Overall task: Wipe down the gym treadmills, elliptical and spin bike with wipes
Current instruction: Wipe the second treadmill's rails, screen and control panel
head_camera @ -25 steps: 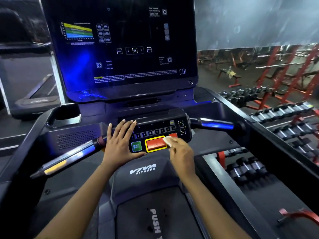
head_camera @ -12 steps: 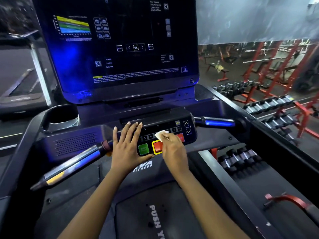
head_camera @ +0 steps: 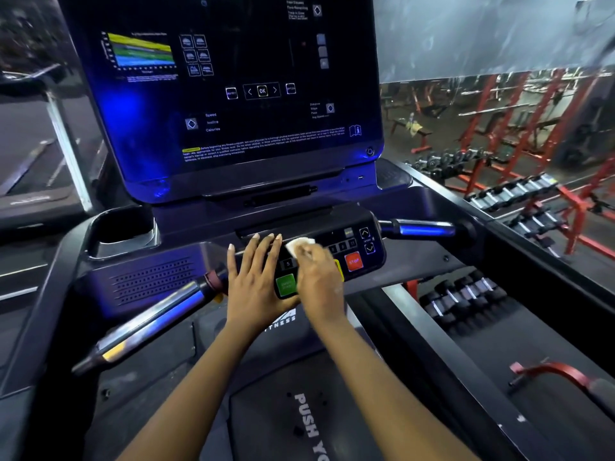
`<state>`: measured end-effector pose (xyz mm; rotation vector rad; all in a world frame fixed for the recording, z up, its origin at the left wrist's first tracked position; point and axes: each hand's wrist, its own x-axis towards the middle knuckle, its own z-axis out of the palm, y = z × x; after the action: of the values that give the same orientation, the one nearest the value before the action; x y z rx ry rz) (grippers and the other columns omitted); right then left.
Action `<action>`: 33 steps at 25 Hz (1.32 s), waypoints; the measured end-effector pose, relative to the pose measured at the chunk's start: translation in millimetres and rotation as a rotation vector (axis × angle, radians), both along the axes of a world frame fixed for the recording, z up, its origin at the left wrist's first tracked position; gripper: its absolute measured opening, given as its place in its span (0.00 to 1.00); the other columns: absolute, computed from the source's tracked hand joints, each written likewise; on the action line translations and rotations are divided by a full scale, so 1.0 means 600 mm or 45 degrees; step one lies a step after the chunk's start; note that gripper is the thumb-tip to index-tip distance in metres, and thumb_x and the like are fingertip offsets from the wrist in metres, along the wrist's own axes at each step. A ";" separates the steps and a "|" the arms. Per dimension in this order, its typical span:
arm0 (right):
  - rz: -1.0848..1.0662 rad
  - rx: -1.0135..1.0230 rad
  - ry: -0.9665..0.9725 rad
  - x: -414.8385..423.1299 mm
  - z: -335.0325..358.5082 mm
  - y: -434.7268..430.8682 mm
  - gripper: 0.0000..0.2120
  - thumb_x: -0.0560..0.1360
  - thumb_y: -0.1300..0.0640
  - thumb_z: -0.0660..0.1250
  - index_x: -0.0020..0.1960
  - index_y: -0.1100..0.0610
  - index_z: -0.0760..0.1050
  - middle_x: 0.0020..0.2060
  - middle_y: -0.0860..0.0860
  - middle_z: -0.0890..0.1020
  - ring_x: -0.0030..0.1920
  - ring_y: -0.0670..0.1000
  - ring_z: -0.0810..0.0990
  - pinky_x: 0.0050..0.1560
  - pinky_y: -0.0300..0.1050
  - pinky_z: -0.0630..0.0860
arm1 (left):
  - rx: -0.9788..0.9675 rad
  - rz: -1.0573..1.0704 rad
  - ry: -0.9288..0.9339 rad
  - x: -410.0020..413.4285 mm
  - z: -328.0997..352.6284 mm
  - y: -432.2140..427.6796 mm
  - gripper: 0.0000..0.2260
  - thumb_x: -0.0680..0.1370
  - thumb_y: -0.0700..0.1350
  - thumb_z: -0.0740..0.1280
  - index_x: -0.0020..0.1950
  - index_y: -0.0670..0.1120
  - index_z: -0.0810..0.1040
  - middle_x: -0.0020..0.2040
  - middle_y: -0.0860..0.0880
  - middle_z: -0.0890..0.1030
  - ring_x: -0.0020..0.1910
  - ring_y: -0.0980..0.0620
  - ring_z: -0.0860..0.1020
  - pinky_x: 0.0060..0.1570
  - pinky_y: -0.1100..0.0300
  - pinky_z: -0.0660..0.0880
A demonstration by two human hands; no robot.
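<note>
On the treadmill [head_camera: 186,354], the left hand [head_camera: 256,284] lies flat on the keypad [head_camera: 342,242], fingers straight and spread. Just beside it, the right hand [head_camera: 321,281] has its fingers curled round a white wipe [head_camera: 300,245], pressing it on the keypad above the green button [head_camera: 286,285]. The red stop button [head_camera: 353,261] shows to the right. Behind stands the screen [head_camera: 253,94]; dumbbells [head_camera: 466,294] lie far right.

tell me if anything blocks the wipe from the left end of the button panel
Yes, the left hand lies flat on the left end of the button panel, just beside the wipe in the right hand, covering that part.
</note>
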<state>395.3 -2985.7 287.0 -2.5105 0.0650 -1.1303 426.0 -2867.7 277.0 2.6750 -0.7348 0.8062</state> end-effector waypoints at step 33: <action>0.031 0.180 -0.078 -0.052 -0.006 0.012 0.15 0.72 0.62 0.58 0.49 0.63 0.82 0.43 0.56 0.84 0.43 0.54 0.82 0.48 0.35 0.73 | 0.092 -0.147 0.123 0.013 0.021 0.101 0.52 0.62 0.68 0.70 0.75 0.40 0.59 0.73 0.41 0.65 0.74 0.45 0.57 0.73 0.48 0.51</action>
<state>363.9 -2978.5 283.5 -2.3453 0.0941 -1.1509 434.0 -2806.8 289.8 2.6836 -0.9008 0.6284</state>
